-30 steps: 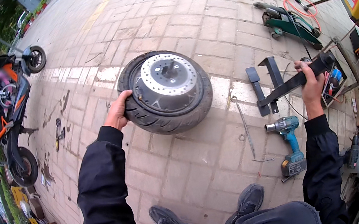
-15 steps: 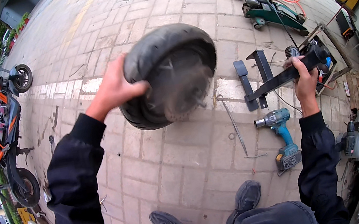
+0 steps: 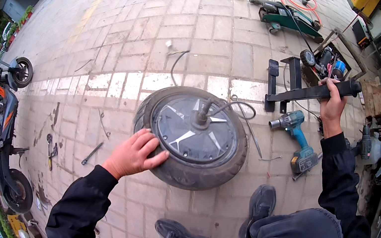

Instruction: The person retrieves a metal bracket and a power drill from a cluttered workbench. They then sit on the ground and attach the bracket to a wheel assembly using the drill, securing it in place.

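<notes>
On pale brick paving point(image 3: 159, 23), just beyond my two dark shoes point(image 3: 261, 208), a wheel point(image 3: 205, 174) with a thick black tyre is at the centre of the scene, its dark hub cover facing up and marked with silver star-like arms; whether all of its underside sits on the ground I cannot tell. A short axle point(image 3: 202, 114) stands up from the hub, and a black cable point(image 3: 233, 103) loops from it to the right. At the far side of the tyre a thin wire point(image 3: 174, 66) rises towards a small, blurred white plug point(image 3: 169, 45). My left hand point(image 3: 133, 153) lies palm down on the tyre's left side, half open, fingers a little apart and bent, touching the rubber without closing round it. Off to the right, my right hand point(image 3: 332, 105) is closed around the bar of a black metal frame point(image 3: 300, 94), which has crosspieces at its left end. Between wheel and frame lies a thin metal rod point(image 3: 252, 136); nearer me, a teal impact wrench point(image 3: 298, 138) points its socket left. Just beyond my right hand is an open crate point(image 3: 360, 57) of tools, and farther off a green floor jack point(image 3: 290, 21) near a coiled orange hose point(image 3: 315, 6). Far to the left stands a black and orange motorbike point(image 3: 8, 116)
</notes>
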### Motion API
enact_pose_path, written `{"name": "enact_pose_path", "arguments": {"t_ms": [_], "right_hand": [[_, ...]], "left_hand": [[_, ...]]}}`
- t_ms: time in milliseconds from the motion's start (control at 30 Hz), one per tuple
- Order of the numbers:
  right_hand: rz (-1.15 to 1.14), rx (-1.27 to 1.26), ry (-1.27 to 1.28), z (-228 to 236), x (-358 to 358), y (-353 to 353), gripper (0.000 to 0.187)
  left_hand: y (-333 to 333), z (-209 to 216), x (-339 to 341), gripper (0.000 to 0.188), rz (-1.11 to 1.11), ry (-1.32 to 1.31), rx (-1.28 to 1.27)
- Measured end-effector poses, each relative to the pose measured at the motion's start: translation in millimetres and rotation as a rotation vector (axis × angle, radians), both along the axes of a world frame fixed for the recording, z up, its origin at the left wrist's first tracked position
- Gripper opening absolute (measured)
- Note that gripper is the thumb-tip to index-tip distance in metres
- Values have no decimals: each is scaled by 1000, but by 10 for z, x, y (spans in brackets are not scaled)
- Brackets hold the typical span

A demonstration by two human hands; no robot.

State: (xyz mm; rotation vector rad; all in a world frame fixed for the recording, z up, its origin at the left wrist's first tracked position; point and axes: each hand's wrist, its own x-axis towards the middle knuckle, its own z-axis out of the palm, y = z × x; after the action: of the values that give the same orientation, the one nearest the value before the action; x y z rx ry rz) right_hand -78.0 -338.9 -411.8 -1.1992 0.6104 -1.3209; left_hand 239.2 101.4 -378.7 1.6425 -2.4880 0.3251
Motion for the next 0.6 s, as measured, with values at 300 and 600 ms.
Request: {"name": "enact_pose_path", "arguments": {"t_ms": [300, 600], "right_hand": [[66, -36, 141, 295, -145, 516, 7], [310, -20, 109, 705, -181, 703, 10]], "left_hand": [[536, -557, 61, 40, 177, 87, -18], [1088, -787, 478, 63, 499, 216, 169]]}}
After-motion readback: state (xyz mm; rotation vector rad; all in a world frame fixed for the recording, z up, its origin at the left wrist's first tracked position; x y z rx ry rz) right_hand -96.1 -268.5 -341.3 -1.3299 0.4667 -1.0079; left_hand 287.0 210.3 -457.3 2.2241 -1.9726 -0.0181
